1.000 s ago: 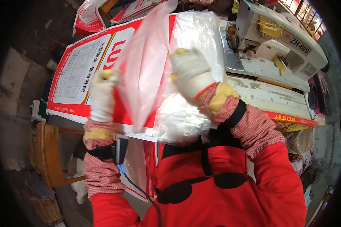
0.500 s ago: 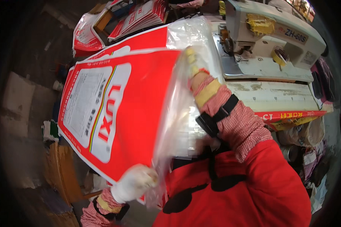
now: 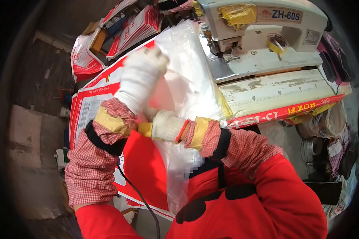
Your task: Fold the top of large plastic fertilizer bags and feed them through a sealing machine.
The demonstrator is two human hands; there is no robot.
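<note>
A red and white printed sack (image 3: 143,171) with a clear plastic liner (image 3: 177,167) lies before me on more sacks of the same kind. My left hand (image 3: 145,73), in a white glove, is over the far part of the sacks. Its fingers look curled, slightly smeared by motion; what they hold, if anything, is hidden. Close behind the left wrist, my right hand (image 3: 165,125) points left across the sack and liner. It wears a pale glove with yellow tape on a finger. The left sleeve hides its fingertips, so its grip cannot be made out.
At the far right stands a white sewing machine (image 3: 263,44) with a yellow tape roll (image 3: 277,43) on it. Its worn, ruler-marked bed (image 3: 275,95) borders the sacks. Stacked printed sacks (image 3: 137,28) lie at the far left. A black cable (image 3: 141,195) hangs below my left arm.
The sack has come down from a raised, tilted position onto the others. My left hand has moved from its near corner to the far side; my right hand has come nearer and left.
</note>
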